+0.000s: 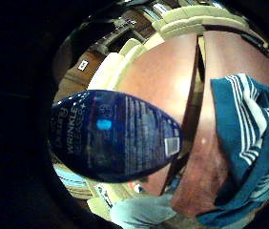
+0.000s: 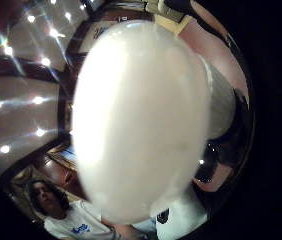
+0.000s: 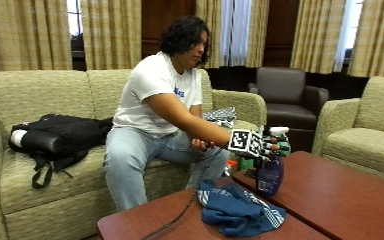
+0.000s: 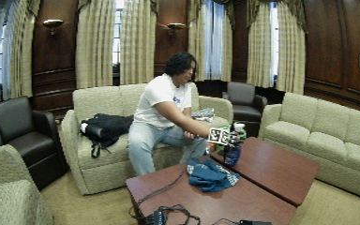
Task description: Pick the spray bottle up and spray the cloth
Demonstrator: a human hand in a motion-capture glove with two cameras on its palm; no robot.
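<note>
A person sits on a sofa (image 3: pixel 39 95) and reaches the gloved right hand (image 3: pixel 266 146) out over the desk (image 3: pixel 352 195), where it is at the neck of the spray bottle (image 3: pixel 270 172). The bottle is upright, its dark blue body either resting on the desk or only just off it; the outside view does not settle which. Its white trigger head shows above the hand. Both palm views are filled by the bottle, the blue label in one and a pale rounded part in the other, so it sits close against the palm, and the fingers look curled round the neck. The blue striped cloth (image 3: pixel 238 210) lies bunched on the desk just beside the bottle, toward the person's knees. A black bag (image 3: pixel 62 135) rests on the sofa, well apart. The step in hand looks like the pickup: the grip seems made and the lift is barely begun, if at all. Next the bottle needs raising, its nozzle turned toward the cloth, and a finger settled on the trigger.
</note>
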